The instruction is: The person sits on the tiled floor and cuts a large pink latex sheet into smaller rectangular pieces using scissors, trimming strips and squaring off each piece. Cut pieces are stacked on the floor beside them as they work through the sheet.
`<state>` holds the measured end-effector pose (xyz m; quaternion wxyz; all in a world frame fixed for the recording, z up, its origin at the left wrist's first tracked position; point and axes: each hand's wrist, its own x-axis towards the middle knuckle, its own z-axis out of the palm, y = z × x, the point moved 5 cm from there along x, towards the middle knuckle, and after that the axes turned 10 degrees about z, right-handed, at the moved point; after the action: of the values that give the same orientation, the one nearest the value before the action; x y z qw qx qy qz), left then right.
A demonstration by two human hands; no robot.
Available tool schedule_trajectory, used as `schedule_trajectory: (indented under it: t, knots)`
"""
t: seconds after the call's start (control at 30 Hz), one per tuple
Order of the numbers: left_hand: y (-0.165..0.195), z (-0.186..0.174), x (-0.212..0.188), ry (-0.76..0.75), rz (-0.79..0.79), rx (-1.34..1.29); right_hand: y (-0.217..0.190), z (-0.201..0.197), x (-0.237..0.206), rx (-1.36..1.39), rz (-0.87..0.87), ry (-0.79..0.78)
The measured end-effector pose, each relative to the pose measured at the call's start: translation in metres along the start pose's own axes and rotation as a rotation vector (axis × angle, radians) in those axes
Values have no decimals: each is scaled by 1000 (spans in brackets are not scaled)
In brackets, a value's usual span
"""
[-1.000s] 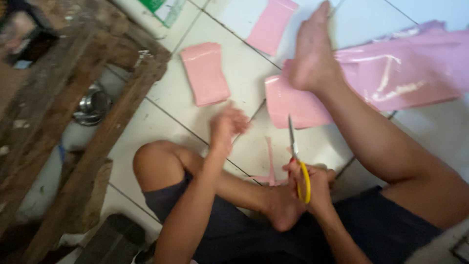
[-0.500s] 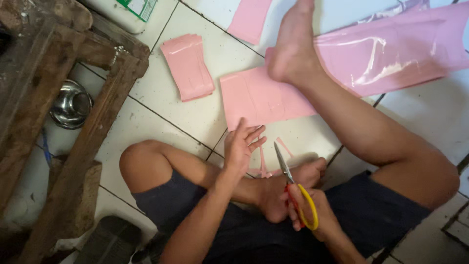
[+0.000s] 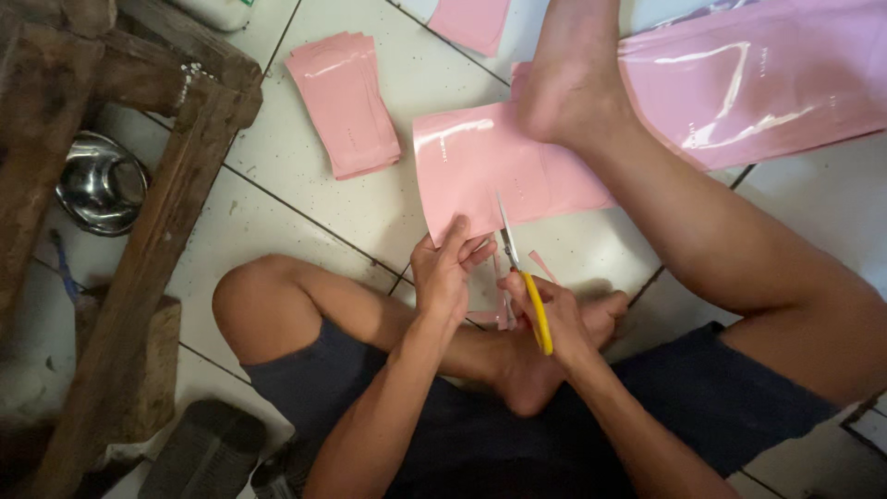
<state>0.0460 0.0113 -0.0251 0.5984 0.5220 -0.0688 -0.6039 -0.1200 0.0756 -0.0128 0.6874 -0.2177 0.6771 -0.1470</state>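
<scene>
Pink plastic sheet (image 3: 499, 171) lies flat on the white tile floor (image 3: 305, 231), right in front of the fingers. The left hand (image 3: 443, 273) presses down on the near edge of the sheet, with its fingers spread out and flat, not curled. The right hand (image 3: 554, 319) is wrapped tight around the yellow handles of the scissors (image 3: 522, 268). The scissor blades point away from the fingers and sit at the near edge of the sheet, just beside the left fingertips. I cannot tell how far the blades are open. Thin pink strips (image 3: 504, 296) lie between the two hands. A bare foot (image 3: 573, 74) rests on the far side of the sheet. A stack of small pink bags (image 3: 344, 102) lies well off to the left of the fingers.
</scene>
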Motion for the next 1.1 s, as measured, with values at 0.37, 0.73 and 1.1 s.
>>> schedule_trajectory:
  t: [0.37, 0.73, 1.1]
  knots:
    - [0, -2, 1, -4, 13, -17, -2, -14, -2, 39, 113, 114]
    - [4, 1, -1, -36, 21, 31, -40, -6, 20, 54, 41, 37]
    - [3, -4, 2, -73, 40, 70, -81, 15, 14, 26, -39, 111]
